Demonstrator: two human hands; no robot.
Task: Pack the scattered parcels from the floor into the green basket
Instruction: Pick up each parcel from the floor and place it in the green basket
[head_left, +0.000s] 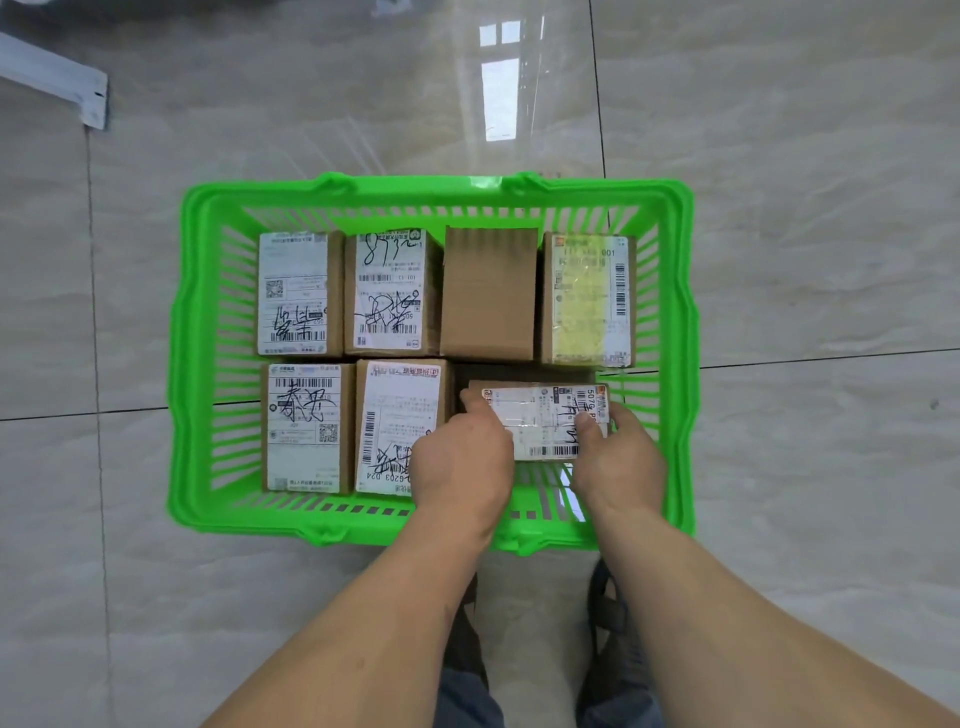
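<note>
Parcel (545, 418), small brown carton, white label up, in green basket's (179, 364) near-right corner. Left hand (465, 457) and right hand (615, 457) grip its two ends. Six other cartons (488, 293) fill the remainder. Label print illegible; fingertips hidden behind the carton.

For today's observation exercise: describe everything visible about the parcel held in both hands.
The held parcel is a small brown cardboard box with a white shipping label bearing barcodes and handwriting. It lies flat, crosswise, in the near right corner of the green basket. The left hand and right hand grip its opposite ends.
</note>
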